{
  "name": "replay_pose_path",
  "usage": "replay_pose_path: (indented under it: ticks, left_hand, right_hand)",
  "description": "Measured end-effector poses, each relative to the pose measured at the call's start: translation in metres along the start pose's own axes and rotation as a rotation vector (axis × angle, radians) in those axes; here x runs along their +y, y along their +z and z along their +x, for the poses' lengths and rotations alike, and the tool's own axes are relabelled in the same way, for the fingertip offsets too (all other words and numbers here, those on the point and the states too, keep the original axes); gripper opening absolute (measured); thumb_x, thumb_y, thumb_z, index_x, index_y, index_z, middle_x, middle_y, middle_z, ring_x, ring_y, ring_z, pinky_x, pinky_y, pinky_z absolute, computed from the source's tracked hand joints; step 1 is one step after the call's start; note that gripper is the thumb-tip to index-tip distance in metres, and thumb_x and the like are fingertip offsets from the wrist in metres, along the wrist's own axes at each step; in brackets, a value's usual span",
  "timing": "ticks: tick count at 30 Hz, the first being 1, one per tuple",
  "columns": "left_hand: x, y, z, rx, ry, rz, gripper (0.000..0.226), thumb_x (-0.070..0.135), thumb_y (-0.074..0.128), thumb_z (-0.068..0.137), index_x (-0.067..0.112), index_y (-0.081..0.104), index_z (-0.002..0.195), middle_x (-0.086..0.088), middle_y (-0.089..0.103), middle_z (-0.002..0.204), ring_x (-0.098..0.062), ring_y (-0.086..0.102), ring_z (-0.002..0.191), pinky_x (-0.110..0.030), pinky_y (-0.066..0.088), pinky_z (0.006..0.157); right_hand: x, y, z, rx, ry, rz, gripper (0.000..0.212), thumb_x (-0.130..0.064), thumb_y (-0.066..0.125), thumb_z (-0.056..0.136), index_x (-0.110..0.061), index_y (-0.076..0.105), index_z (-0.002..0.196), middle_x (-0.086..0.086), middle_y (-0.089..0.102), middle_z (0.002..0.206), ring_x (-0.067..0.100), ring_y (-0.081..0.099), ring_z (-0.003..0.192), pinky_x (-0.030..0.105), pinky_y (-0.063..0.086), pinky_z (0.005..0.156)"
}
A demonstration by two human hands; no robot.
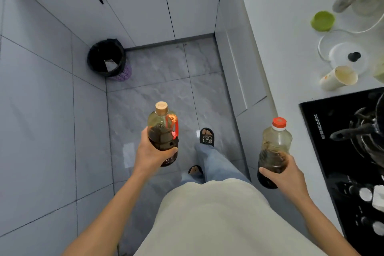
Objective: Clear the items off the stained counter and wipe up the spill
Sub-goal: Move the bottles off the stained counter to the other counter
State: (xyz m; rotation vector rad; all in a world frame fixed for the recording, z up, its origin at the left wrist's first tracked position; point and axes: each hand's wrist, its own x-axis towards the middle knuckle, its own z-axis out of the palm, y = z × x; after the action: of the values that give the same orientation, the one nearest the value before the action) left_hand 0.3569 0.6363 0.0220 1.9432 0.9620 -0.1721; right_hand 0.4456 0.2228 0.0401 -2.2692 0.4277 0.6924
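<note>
Nearest us, below the beige shirt (207, 214), our two forearms reach out over the grey floor (162, 72). Our right hand (287, 174) wraps the lower body of the red-capped bottle (275, 147), thumb across the front and fingers curled behind; dark liquid fills roughly its bottom half. Our left hand (151, 151) grips the tan-capped bottle (163, 131) the same way, low on its belly, with the red handle (175, 127) left untouched. Both bottles stand upright in the air, off the counter (291, 27) and just beside the black hob (342, 141).

We judge them moderately heavy and thin-walled, likely to flex under a squeeze, and possibly slick if sauce has run down the sides. Holding low around the liquid keeps them steady; the handle offers a surer hold on the left one.

Farther on, a stained paper cup (338, 78), a glass lid (342, 52) and a green lid (322, 21) remain on the counter. A black-lined bin (107, 58) sits in the far corner.
</note>
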Motion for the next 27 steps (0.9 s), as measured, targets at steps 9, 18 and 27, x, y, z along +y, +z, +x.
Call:
replay_pose_path:
  ticks: [9, 18, 27]
  left_hand:
    - [0.056, -0.019, 0.097, 0.019, -0.06, 0.036, 0.106, 0.057, 0.094, 0.046, 0.053, 0.037, 0.135, 0.028, 0.062, 0.115, -0.009, 0.063, 0.109, -0.031, 0.054, 0.087]
    - [0.066, -0.069, 0.172, 0.036, -0.162, 0.066, 0.097, 0.051, 0.094, 0.045, 0.056, 0.035, 0.122, 0.028, 0.06, 0.106, -0.015, 0.062, 0.105, -0.03, 0.05, 0.079]
    - [0.115, -0.112, 0.304, -0.047, -0.149, 0.106, 0.096, 0.052, 0.091, 0.043, 0.062, 0.036, 0.121, 0.025, 0.061, 0.108, -0.014, 0.063, 0.104, -0.031, 0.05, 0.083]
  right_hand:
    - [-0.134, 0.004, 0.117, -0.082, -0.09, 0.004, 0.075, -0.046, 0.092, 0.063, -0.044, 0.048, 0.124, -0.03, 0.061, 0.104, 0.005, 0.061, 0.095, 0.024, 0.048, 0.075]
    - [-0.297, 0.023, 0.214, -0.04, -0.207, 0.024, 0.067, -0.063, 0.087, 0.055, -0.073, 0.041, 0.102, -0.043, 0.06, 0.095, -0.02, 0.058, 0.087, 0.012, 0.042, 0.068]
    - [-0.392, 0.04, 0.265, -0.031, -0.134, 0.063, 0.07, -0.037, 0.092, 0.069, -0.033, 0.054, 0.127, -0.01, 0.07, 0.116, 0.015, 0.067, 0.107, 0.041, 0.057, 0.093]
